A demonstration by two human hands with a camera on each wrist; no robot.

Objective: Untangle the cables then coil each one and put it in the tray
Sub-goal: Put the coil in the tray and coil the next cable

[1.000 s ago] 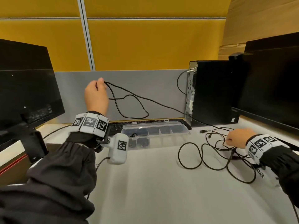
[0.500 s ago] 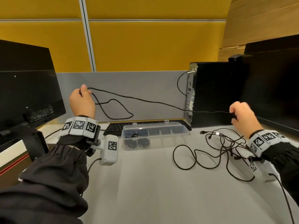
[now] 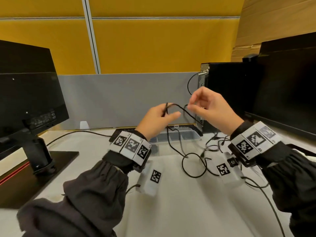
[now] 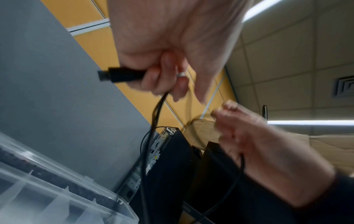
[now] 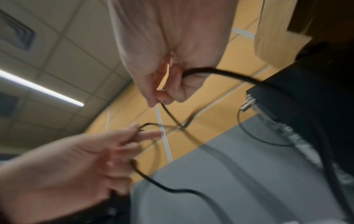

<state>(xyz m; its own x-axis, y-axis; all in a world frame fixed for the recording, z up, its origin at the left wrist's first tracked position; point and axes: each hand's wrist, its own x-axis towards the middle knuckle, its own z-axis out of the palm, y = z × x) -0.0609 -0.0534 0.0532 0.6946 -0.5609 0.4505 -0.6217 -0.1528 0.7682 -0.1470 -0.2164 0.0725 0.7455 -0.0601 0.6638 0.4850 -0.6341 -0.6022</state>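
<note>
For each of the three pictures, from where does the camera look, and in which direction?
Head: worn high, faces forward and down at left hand, right hand, both sleeves, and black cable between them.
Left wrist: looks up along the left hand, gripping the cable's plug.
Right wrist: looks up along the right hand, pinching the cable.
All views share the cable and both hands.

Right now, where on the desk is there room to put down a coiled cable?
The near part of the white desk, between the two sleeves, looks bare. So does the strip left of the clear tray, beside the monitor stand, apart from one thin wire. The cable tangle below the right hand is crowded.
</note>
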